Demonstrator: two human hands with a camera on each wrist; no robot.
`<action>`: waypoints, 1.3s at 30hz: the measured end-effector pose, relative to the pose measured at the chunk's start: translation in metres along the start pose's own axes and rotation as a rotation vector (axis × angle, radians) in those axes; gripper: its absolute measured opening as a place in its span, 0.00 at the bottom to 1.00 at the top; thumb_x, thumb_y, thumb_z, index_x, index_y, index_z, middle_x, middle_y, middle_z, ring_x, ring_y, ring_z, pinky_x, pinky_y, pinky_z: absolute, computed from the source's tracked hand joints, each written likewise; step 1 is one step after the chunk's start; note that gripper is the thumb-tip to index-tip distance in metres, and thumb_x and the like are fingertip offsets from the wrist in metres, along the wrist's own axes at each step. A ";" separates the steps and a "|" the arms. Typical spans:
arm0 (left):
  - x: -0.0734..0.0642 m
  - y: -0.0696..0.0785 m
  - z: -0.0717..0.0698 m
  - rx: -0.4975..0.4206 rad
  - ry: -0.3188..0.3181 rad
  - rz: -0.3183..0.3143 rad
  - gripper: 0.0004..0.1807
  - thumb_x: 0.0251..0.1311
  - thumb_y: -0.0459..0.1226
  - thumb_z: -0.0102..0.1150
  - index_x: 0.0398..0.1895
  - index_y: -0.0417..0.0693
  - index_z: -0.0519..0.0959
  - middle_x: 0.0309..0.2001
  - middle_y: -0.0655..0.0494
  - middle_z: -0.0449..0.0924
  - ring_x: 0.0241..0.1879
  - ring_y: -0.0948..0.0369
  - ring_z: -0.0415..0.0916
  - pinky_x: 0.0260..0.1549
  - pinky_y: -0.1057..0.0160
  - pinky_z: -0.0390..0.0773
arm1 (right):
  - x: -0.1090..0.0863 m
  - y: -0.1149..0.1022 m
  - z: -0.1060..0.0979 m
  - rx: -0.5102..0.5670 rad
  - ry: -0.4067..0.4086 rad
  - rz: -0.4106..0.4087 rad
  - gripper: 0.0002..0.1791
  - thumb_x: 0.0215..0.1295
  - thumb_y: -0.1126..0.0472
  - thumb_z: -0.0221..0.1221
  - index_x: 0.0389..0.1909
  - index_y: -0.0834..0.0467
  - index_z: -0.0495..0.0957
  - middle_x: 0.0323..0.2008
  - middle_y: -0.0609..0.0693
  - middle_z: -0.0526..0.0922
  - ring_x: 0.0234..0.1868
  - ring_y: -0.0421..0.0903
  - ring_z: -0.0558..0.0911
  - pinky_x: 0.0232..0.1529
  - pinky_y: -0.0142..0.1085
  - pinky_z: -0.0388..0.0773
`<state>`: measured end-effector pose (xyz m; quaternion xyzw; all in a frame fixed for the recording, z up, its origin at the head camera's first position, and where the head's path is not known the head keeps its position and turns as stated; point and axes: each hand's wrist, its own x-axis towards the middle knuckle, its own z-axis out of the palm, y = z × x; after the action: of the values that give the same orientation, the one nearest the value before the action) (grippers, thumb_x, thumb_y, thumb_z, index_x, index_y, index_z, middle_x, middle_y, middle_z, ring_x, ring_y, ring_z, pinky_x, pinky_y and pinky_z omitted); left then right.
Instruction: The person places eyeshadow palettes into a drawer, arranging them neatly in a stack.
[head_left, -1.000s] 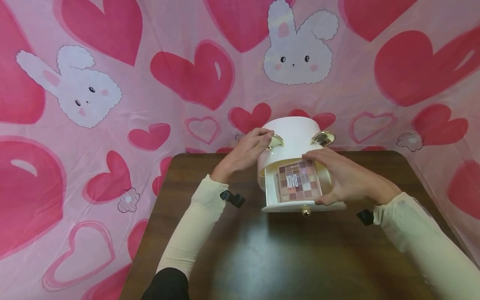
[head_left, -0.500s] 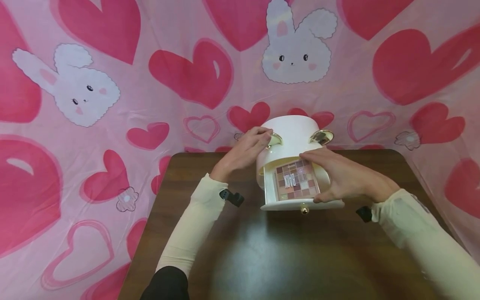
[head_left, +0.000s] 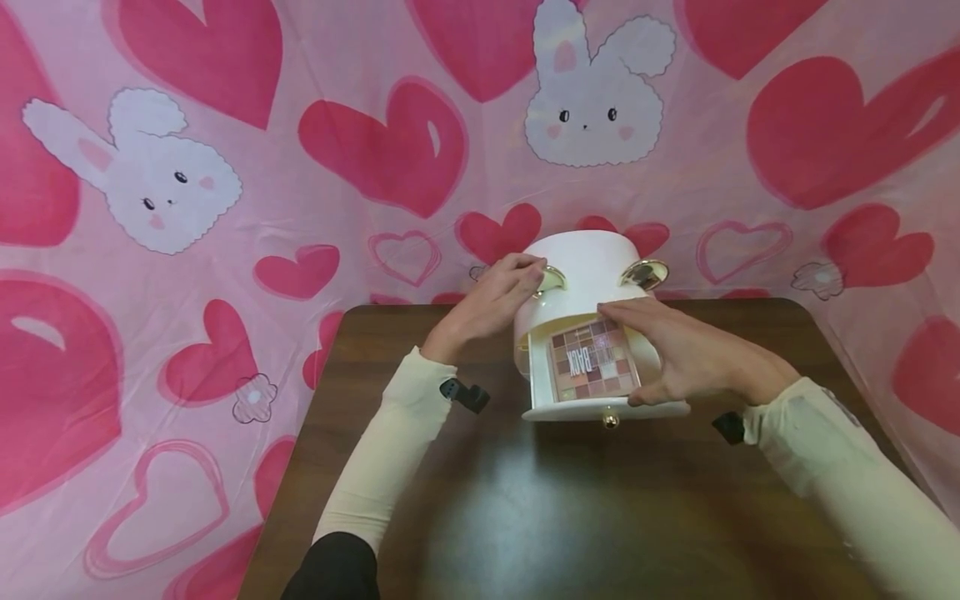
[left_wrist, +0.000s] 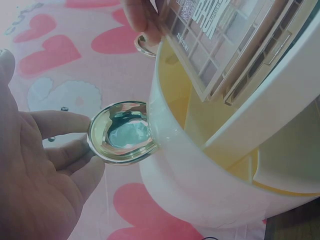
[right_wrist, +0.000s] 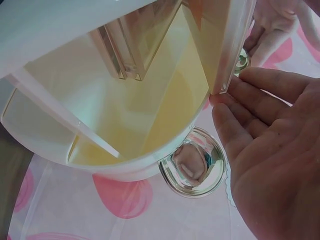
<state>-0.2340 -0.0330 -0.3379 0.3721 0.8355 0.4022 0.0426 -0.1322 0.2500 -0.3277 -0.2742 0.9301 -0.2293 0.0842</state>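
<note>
A white cosmetics organizer point(head_left: 585, 262) with gold ear-shaped handles stands at the back of the table, its drawer point(head_left: 603, 411) pulled out. My left hand point(head_left: 491, 304) holds the left gold ear point(left_wrist: 122, 132), with fingertips around its rim. At the drawer, my right hand point(head_left: 693, 354) pinches an eyeshadow palette point(head_left: 592, 360), thumb near the front edge and fingers at the back one. The palette leans over the drawer, lettered side up. More palette edges point(right_wrist: 125, 50) show down inside the drawer in the right wrist view. The right gold ear point(head_left: 645, 273) is untouched.
The dark wooden table point(head_left: 525, 500) extends toward me in front of the organizer. A gold ball knob point(head_left: 611, 418) sits on the drawer front. Close behind hangs a pink cloth point(head_left: 337, 192) printed with hearts and rabbits. Black wrist cameras point(head_left: 468, 395) are strapped over pale sleeves.
The palette has shifted slightly left in the drawer, with my right hand moving along with it. My left hand has stayed at the gold ear.
</note>
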 end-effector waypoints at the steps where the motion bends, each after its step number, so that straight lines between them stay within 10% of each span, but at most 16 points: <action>1: 0.000 0.000 0.000 -0.004 -0.001 -0.001 0.31 0.75 0.51 0.40 0.70 0.39 0.71 0.65 0.47 0.68 0.64 0.54 0.63 0.64 0.55 0.66 | 0.000 0.000 0.000 0.000 0.001 -0.001 0.65 0.35 0.44 0.81 0.76 0.57 0.59 0.72 0.55 0.63 0.71 0.59 0.60 0.65 0.66 0.60; 27: 0.003 -0.004 0.005 -0.005 -0.005 0.007 0.33 0.75 0.53 0.40 0.70 0.40 0.71 0.67 0.48 0.67 0.66 0.55 0.62 0.65 0.53 0.65 | -0.008 0.013 0.005 0.045 0.091 -0.070 0.61 0.37 0.47 0.81 0.74 0.58 0.62 0.67 0.56 0.69 0.62 0.56 0.69 0.58 0.65 0.70; 39: -0.012 0.004 -0.008 0.153 -0.049 -0.001 0.37 0.73 0.56 0.46 0.79 0.49 0.58 0.78 0.56 0.55 0.77 0.61 0.46 0.71 0.50 0.56 | -0.037 0.017 0.000 0.018 0.225 0.013 0.55 0.49 0.46 0.76 0.78 0.48 0.58 0.72 0.52 0.65 0.68 0.56 0.65 0.61 0.66 0.67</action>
<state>-0.2258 -0.0444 -0.3326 0.3833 0.8628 0.3279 0.0346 -0.1094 0.2829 -0.3345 -0.2398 0.9334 -0.2666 -0.0167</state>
